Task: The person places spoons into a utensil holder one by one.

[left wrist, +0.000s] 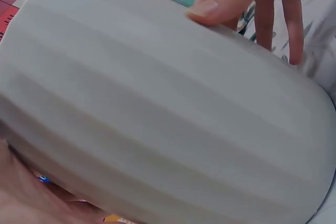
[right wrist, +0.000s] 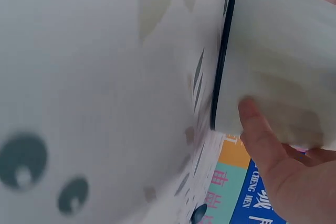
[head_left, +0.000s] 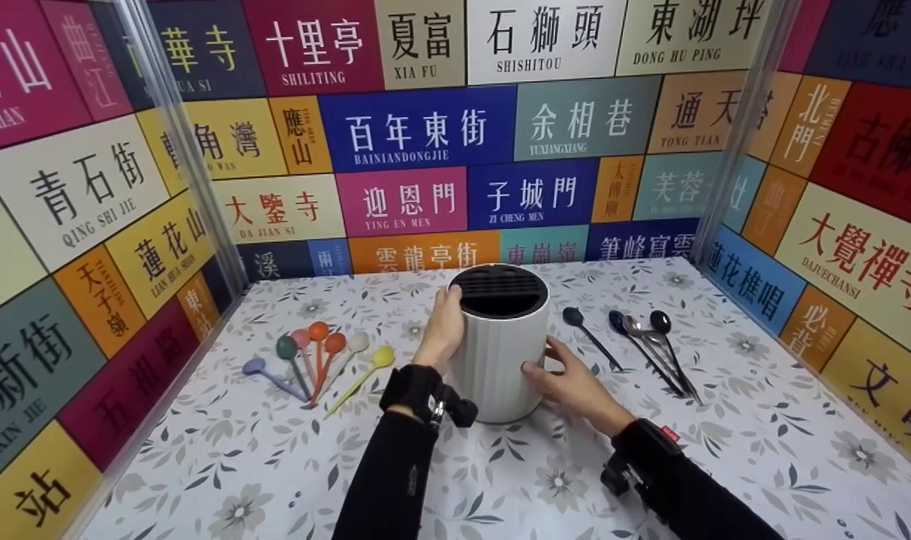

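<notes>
A white ribbed utensil holder (head_left: 498, 360) with a black slotted insert (head_left: 503, 289) in its top stands upright on the table. My left hand (head_left: 442, 324) grips its upper left side; in the left wrist view part of that hand (left wrist: 37, 195) lies along the holder's lower edge. Low on the right side, my right hand (head_left: 575, 382) holds the holder between thumb and fingers. The thumb presses the ribbed wall near the black base rim in the right wrist view, where the hand (right wrist: 289, 177) partly shows. The fingers behind the holder are mostly hidden.
Several colourful spoons, among them a yellow spoon (head_left: 381, 358) and a purple spoon (head_left: 256, 367), lie fanned out left of the holder. To the right lie several dark and metallic spoons, including a black spoon (head_left: 573, 317). Sign-patterned panels (head_left: 418, 135) enclose the floral tabletop (head_left: 238, 457).
</notes>
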`<state>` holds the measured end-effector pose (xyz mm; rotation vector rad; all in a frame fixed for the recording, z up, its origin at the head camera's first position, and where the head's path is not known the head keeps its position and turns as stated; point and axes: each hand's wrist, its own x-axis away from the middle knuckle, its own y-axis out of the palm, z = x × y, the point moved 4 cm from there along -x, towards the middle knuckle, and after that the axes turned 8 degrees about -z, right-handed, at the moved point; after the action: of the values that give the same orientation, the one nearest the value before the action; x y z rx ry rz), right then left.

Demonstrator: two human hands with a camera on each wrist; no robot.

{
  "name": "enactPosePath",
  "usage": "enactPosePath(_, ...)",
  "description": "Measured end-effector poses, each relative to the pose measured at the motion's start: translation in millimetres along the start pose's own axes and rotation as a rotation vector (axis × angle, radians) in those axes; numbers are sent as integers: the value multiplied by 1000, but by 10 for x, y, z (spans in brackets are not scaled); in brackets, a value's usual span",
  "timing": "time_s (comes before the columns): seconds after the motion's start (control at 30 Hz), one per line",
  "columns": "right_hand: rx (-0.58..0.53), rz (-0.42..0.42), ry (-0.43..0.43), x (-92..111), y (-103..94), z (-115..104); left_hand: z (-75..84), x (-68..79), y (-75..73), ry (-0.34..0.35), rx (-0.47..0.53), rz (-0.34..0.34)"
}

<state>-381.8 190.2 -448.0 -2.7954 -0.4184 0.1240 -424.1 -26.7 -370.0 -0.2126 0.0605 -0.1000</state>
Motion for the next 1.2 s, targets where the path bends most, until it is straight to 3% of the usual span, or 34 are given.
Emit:
enactPosePath(0.1, 95, -30, 17, -14, -91, -9, -14, -8, 10, 46, 22, 26)
enactPosePath(0.23, 318, -34, 30, -84, -314, 28, -46, -1, 3, 73, 26, 40)
enactPosePath(0.4, 563, 43, 34, -124, -799, 89, -59, -9, 8, 91, -1, 35)
enactPosePath(0.63, 757, 112, 146, 11, -1487, 401, -76, 15, 19, 77, -40, -5)
enactPosePath(0.83, 784, 171, 275, 176, -1822, 722, -72, 12, 26, 80, -34, -16)
enactPosePath(1.03, 815, 169, 278, 246, -1920, 891, -99, 5, 38, 66, -22, -26)
enactPosePath(1.2, 793, 183, 318, 244, -1972, 881, -84, 9, 54, 61, -16, -38)
